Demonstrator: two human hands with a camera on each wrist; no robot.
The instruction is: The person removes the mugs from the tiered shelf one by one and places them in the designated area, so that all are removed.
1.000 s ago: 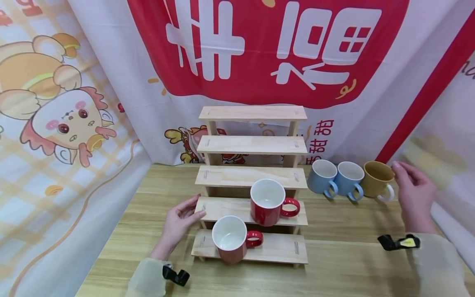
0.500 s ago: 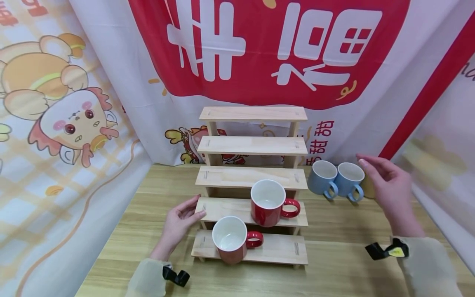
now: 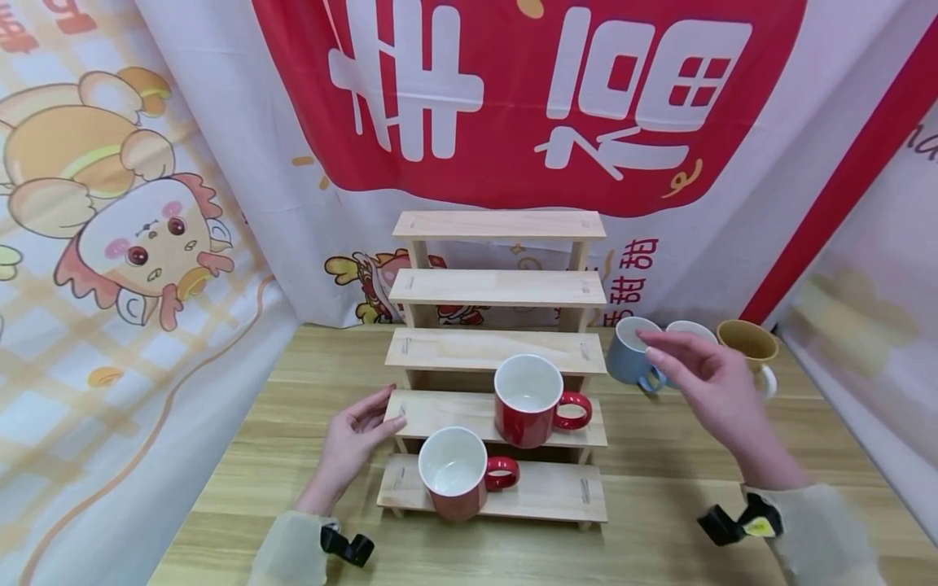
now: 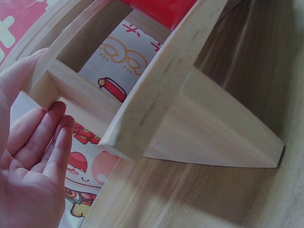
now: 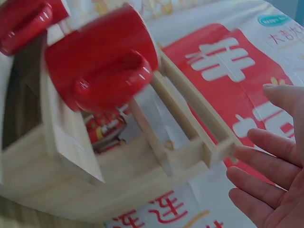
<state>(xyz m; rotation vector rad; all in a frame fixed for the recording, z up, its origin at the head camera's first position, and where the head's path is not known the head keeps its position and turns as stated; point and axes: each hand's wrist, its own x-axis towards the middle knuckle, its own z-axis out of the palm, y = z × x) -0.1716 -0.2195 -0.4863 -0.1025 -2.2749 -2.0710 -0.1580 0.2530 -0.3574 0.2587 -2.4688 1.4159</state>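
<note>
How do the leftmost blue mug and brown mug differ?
The blue mug has a pale interior, the brown mug a brown one. The blue mug's handle is blue, the brown mug's white. The blue mug sits nearer the shelf; the brown mug, farther. Both stand upright on the table.

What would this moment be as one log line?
left hand: holds wooden rack | right hand: empty, near blue mugs | red mugs: on two lowest steps | brown mug: on table

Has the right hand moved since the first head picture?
Yes. The right hand has moved left: its fingertips have gone from the right side of the brown mug to its left, nearer the shelf.
</note>
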